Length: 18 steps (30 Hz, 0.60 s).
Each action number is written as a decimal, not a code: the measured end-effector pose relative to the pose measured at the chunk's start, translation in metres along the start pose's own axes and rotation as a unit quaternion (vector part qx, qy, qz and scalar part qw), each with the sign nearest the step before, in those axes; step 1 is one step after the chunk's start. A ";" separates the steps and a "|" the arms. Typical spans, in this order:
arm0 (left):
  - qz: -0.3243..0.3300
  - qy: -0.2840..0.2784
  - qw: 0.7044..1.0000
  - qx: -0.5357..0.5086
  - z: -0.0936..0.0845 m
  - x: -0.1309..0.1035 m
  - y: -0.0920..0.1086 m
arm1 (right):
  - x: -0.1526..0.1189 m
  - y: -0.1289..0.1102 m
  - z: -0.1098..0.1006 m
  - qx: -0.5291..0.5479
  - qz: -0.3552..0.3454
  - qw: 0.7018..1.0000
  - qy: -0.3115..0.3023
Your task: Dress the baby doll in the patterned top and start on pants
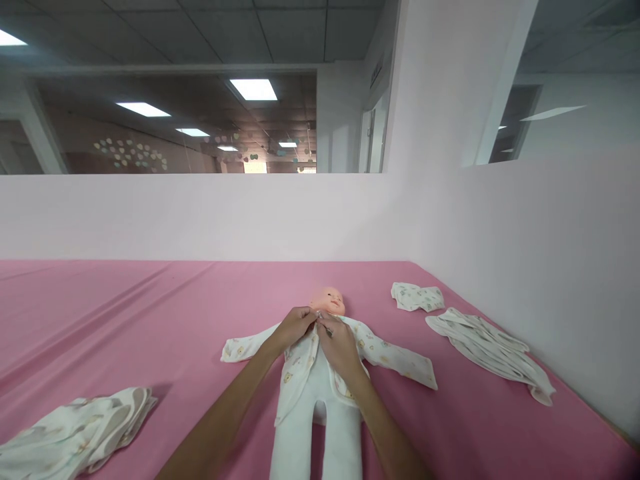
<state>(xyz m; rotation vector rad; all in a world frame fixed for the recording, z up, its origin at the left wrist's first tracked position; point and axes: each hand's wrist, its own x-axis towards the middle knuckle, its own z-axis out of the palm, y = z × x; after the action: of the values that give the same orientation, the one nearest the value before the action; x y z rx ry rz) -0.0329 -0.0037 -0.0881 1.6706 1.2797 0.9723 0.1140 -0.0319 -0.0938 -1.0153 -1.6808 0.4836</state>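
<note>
Doll (332, 299) lies face up on the pink sheet (200, 373), centre, head at the far end. Patterned jacket (300, 363) is on it, sleeves spread, lower front parted over a white garment (293, 443). Left hand (294, 327) and right hand (339, 343) pinch the jacket's neck edges, fingertips nearly meeting. Judged step: working the neck closure; fastening or undoing, cannot tell. Next move calls for steady, aligned edges and light fingertip pressure.

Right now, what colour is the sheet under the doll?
The sheet is pink, clearest in the head view.
</note>
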 end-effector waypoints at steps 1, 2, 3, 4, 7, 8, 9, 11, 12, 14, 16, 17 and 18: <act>0.000 0.003 1.000 -0.010 0.001 0.001 -0.001 | 0.000 0.000 0.000 0.001 -0.011 1.000 -0.009; 0.000 0.006 1.000 -0.019 0.001 0.002 -0.001 | -0.001 0.001 0.000 0.004 -0.017 1.000 -0.019; -0.001 0.007 1.000 -0.026 0.002 0.002 -0.002 | -0.001 0.002 0.000 0.006 -0.013 1.000 -0.022; -0.002 0.007 0.999 -0.032 0.002 0.003 -0.002 | -0.001 0.003 0.000 0.007 0.000 1.000 -0.021; -0.002 0.008 0.999 -0.041 0.003 0.003 -0.003 | -0.002 0.006 0.001 0.013 0.038 0.999 -0.016; 0.000 0.010 0.999 -0.042 0.003 0.003 -0.003 | -0.002 0.006 0.001 0.016 0.043 0.999 -0.014; 0.003 0.013 0.999 -0.042 0.003 0.002 -0.003 | -0.002 0.007 0.002 0.015 0.047 0.999 -0.010; 0.008 0.019 0.999 -0.041 0.004 0.001 -0.002 | -0.003 0.008 0.002 -0.002 0.049 0.999 -0.007; 0.012 0.023 0.999 -0.041 0.005 0.001 -0.001 | -0.003 0.008 0.003 -0.017 0.045 0.999 -0.007; 0.017 0.030 0.999 -0.040 0.006 0.000 -0.001 | -0.003 0.008 0.003 -0.053 0.028 0.998 -0.007; 0.022 0.038 0.998 -0.038 0.008 0.001 -0.001 | -0.003 0.009 0.003 -0.078 0.013 0.997 -0.003; 0.023 0.042 0.998 -0.037 0.008 0.001 -0.002 | -0.003 0.010 0.003 -0.085 0.009 0.996 0.001; 0.022 0.045 0.998 -0.036 0.009 0.002 -0.002 | -0.003 0.011 0.003 -0.092 0.007 0.996 0.003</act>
<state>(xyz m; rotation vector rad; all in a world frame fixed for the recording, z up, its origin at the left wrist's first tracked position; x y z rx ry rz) -0.0253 -0.0026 -0.0935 1.6206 1.2560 1.1174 0.1155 -0.0276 -0.1044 -1.1609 -1.7376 0.3401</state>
